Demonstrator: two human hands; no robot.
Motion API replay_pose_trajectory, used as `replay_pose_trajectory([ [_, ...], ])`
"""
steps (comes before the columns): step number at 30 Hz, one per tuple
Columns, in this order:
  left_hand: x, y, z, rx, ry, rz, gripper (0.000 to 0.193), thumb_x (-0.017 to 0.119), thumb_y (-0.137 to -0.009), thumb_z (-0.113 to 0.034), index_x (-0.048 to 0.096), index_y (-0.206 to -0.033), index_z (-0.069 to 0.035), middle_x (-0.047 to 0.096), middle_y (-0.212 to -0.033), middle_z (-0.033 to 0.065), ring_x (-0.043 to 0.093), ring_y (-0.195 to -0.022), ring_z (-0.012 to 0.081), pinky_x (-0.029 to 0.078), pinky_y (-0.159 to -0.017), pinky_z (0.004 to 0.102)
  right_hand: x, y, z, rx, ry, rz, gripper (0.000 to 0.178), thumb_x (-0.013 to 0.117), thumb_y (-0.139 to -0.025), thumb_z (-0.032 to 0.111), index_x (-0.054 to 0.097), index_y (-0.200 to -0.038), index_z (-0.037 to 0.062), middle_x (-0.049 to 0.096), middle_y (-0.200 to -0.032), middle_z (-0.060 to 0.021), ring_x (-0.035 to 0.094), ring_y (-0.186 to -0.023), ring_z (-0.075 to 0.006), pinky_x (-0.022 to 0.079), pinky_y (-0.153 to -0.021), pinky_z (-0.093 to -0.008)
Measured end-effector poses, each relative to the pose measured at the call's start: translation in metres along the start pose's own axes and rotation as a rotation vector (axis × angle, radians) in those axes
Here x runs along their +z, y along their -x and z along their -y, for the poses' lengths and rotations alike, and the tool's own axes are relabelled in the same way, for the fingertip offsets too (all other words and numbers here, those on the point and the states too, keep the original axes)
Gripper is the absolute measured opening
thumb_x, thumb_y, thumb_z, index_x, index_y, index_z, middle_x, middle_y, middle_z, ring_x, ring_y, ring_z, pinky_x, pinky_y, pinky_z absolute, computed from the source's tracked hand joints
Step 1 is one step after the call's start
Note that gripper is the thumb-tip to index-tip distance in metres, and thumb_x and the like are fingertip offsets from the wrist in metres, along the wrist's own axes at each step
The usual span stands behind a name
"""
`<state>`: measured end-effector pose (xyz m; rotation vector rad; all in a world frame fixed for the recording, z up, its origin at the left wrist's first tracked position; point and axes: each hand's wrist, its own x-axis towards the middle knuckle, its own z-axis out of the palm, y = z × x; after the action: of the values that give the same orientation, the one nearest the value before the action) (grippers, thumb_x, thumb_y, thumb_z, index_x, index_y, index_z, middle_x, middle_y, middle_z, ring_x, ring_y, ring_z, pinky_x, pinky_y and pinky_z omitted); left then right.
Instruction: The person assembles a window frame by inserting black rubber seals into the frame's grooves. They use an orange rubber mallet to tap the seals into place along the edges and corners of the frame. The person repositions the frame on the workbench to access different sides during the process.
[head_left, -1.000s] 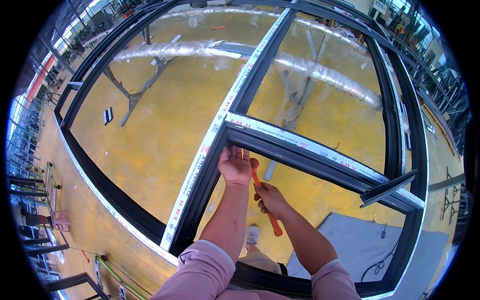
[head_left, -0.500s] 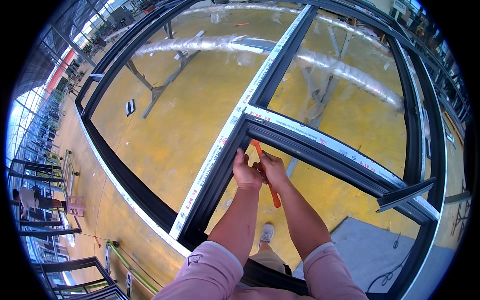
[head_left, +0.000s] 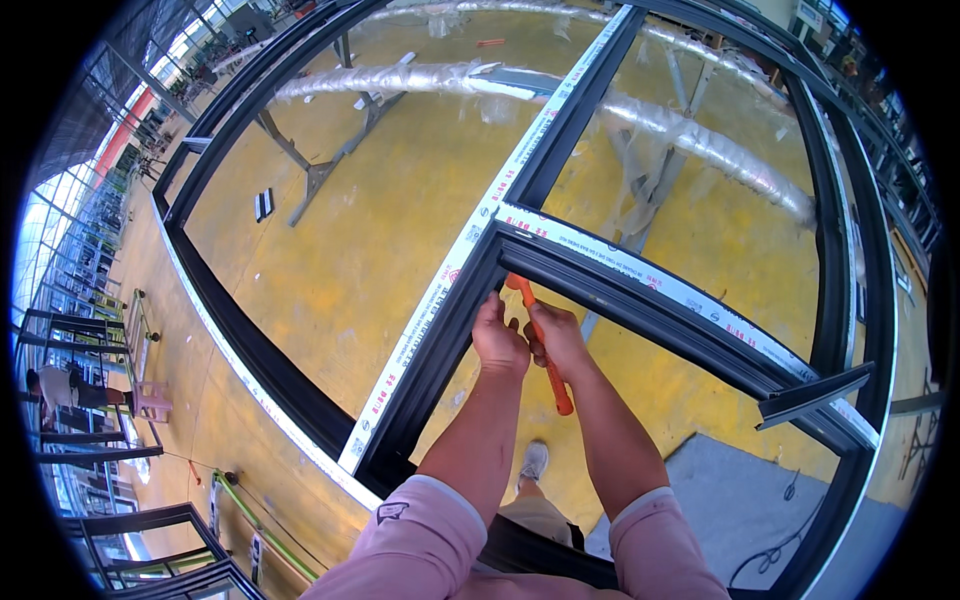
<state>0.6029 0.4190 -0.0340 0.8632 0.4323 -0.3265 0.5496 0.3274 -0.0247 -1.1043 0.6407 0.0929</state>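
Observation:
A large black window frame [head_left: 430,345] with white printed film strips spreads out in front of me. My right hand [head_left: 556,338] is closed round the handle of an orange hammer [head_left: 556,385], whose small head is up by the inner corner of the lower opening. Close beside it, my left hand [head_left: 500,340] has its fingers curled at the inner side of the black bar, just below that corner. Whatever lies between those fingers is hidden. A short loose black profile piece [head_left: 815,394] rests across the frame at the right.
Under the frame are metal stands [head_left: 320,175] and a crossbar wrapped in clear plastic [head_left: 700,145], on a yellow floor. A grey mat [head_left: 740,490] with a black cable lies at lower right. More frames [head_left: 150,545] and a person [head_left: 70,388] are at the left.
The hammer and my right hand have shifted slightly right, a little apart from my left hand. My left hand stays by the corner. The view has tilted slightly.

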Motion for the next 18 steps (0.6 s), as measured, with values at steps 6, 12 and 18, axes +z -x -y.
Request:
replay_pose_trajectory([
  [6, 0.023, -0.010, 0.004, -0.079, 0.359, 0.263, 0.035, 0.054, -0.103, -0.037, 0.060, -0.129, -0.014, 0.061, -0.131, 0.0004, 0.050, -0.132, 0.0176, 0.033, -0.113, 0.0412, -0.036, 0.017, -0.026, 0.107, -0.018, -0.140, 0.037, 0.050, -0.106, 0.034, 0.062, -0.128, 0.0074, 0.054, -0.072, -0.0021, 0.047, -0.047, -0.0108, 0.038, -0.042, -0.0282],
  [12, 0.035, -0.014, 0.002, -0.139, 0.412, 0.191, 0.029, 0.049, -0.107, -0.034, 0.065, -0.115, -0.012, 0.065, -0.113, -0.0026, 0.060, -0.113, 0.0146, 0.042, -0.109, 0.0361, -0.087, 0.080, -0.052, 0.181, 0.043, -0.182, 0.038, 0.051, -0.106, 0.033, 0.059, -0.133, 0.0080, 0.052, -0.071, -0.0012, 0.047, -0.047, -0.0101, 0.039, -0.042, -0.0272],
  [18, 0.039, -0.014, 0.004, -0.115, 0.334, 0.174, 0.031, 0.050, -0.108, -0.035, 0.062, -0.120, -0.009, 0.065, -0.114, 0.0004, 0.061, -0.113, 0.0183, 0.044, -0.111, 0.0396, -0.080, 0.136, -0.019, 0.082, 0.172, -0.112, 0.040, 0.048, -0.108, 0.032, 0.055, -0.137, 0.0052, 0.054, -0.073, -0.0019, 0.047, -0.047, -0.0092, 0.040, -0.042, -0.0265],
])
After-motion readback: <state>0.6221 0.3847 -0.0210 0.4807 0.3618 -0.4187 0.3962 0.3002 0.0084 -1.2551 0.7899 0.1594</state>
